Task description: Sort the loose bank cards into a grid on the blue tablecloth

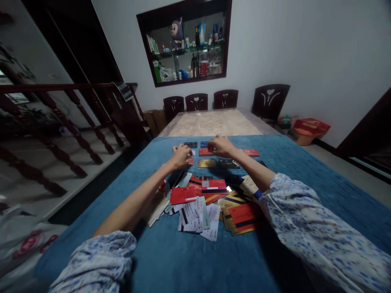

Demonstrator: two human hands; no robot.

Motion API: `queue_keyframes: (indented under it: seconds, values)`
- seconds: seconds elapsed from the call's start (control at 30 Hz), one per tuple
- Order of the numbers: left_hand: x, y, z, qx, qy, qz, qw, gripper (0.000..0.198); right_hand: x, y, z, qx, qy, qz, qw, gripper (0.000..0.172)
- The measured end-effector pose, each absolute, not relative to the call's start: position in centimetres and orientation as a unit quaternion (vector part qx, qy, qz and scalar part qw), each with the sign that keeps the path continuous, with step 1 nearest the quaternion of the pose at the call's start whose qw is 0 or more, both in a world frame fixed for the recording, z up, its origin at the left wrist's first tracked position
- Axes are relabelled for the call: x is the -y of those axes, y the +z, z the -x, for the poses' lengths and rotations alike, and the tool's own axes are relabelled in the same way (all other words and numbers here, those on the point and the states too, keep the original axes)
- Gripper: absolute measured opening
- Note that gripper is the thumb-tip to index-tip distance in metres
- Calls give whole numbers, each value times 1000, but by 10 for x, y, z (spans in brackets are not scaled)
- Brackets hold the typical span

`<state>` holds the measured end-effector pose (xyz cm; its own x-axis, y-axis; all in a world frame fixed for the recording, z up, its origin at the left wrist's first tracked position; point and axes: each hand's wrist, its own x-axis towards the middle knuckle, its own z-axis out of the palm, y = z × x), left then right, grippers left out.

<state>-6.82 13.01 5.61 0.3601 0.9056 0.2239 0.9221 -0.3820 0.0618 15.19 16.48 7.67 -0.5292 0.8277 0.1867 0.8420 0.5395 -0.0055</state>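
Beyond a heap of plastic cards (pixel 210 203) on the blue cloth-covered worktop (pixel 299 171), left hand (pixel 181 156) and right hand (pixel 220 145) curl over rows of cards (pixel 207 163) spaced so each shows; whether either grip pinches one is unclear.

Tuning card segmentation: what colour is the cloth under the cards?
Plain teal-blue cloth, no pattern visible; the head view shows it best, in the bare stretch nearest the camera.

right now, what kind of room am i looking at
Most likely a dining room in a home: a long table half covered by a blue cloth, dark wooden chairs lined up along its far end, and a glass-shelved wall niche holding bottles and a plush toy.
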Motion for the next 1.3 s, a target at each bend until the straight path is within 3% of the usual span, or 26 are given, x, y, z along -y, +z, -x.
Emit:
queue_keyframes:
  seconds: [0.7,1.0,1.3]
  values:
    - [-34,45,123,607,-156,779,24,16,-79,73,-76,935,-5,325,141,14]
    - [9,45,162,619,-133,773,-44,9,-57,54,-48,955,15,253,151,11]
    - [36,59,182,634,-26,756,-164,36,-38,35,-29,970,49,183,153,16]
